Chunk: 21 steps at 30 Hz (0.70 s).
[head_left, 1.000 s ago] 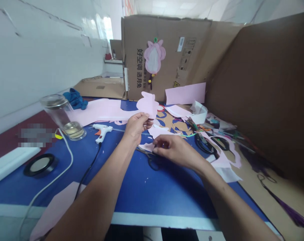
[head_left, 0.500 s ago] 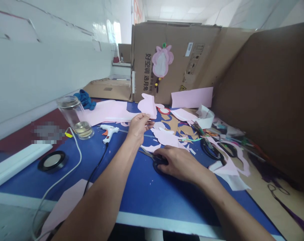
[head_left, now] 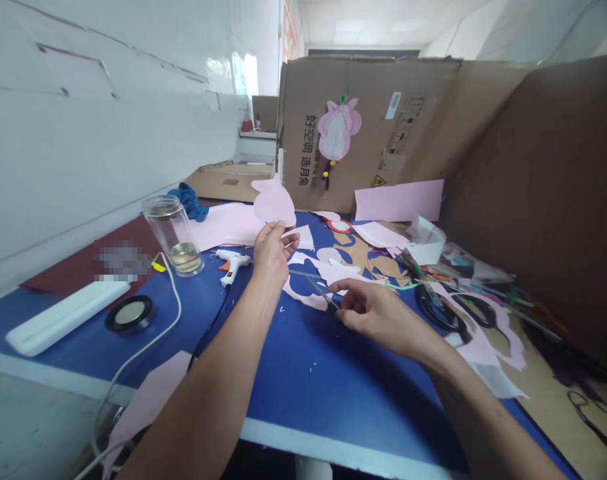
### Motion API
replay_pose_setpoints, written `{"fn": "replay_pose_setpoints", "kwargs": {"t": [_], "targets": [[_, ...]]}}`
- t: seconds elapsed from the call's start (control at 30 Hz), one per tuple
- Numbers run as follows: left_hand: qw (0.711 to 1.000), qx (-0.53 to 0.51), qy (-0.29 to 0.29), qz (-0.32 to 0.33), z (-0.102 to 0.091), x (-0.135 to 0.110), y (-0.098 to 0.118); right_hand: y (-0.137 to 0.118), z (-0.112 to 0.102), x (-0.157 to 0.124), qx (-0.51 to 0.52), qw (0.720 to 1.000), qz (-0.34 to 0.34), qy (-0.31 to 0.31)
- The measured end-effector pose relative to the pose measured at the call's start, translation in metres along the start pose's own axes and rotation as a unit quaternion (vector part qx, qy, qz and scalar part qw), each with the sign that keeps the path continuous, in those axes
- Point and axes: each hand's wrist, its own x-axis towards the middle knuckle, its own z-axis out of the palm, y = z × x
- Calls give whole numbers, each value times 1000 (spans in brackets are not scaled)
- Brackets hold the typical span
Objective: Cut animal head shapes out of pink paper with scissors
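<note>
My left hand (head_left: pixel 273 253) is closed on the lower edge of a pink cutout (head_left: pixel 273 202), a rounded shape with a pointed tip, raised above the table. My right hand (head_left: pixel 371 310) has its fingers curled around scissors (head_left: pixel 331 301); their blades point up and left, and the handles are mostly hidden. Under the blades lies a curved pink offcut (head_left: pixel 306 298). Just left of my left hand, a white hot glue gun (head_left: pixel 233 263) rests on the blue table.
A glass bottle (head_left: pixel 176 240), black tape roll (head_left: pixel 130 313) and white power strip (head_left: pixel 68 317) sit at left, with a cable near them. Paper scraps (head_left: pixel 353 272) litter the middle. Large cardboard panels (head_left: pixel 373 147) stand behind and right, with a pink ornament (head_left: pixel 337 133) on one.
My left hand has turned the pink cutout upright and moved it left of the remaining scrap. My right hand, with the scissors, has shifted away from the cutout. The view has swung slightly left.
</note>
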Motion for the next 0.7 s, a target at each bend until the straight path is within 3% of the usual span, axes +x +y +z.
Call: {"fn": "replay_pose_setpoints", "kwargs": {"t": [0.13,0.3,0.47,0.7], "targets": [[999,-23,24,-38,7,-8,-10,-1,12,7,159,984,-47,63],[993,-6,-6,-120,27,-34,-28,5,40,14,127,983,-95,88],[993,25,-39,-110,29,-42,-30,13,55,18,149,976,-114,113],[993,33,-44,-101,30,-38,-31,11,54,17,207,970,-102,78]]}}
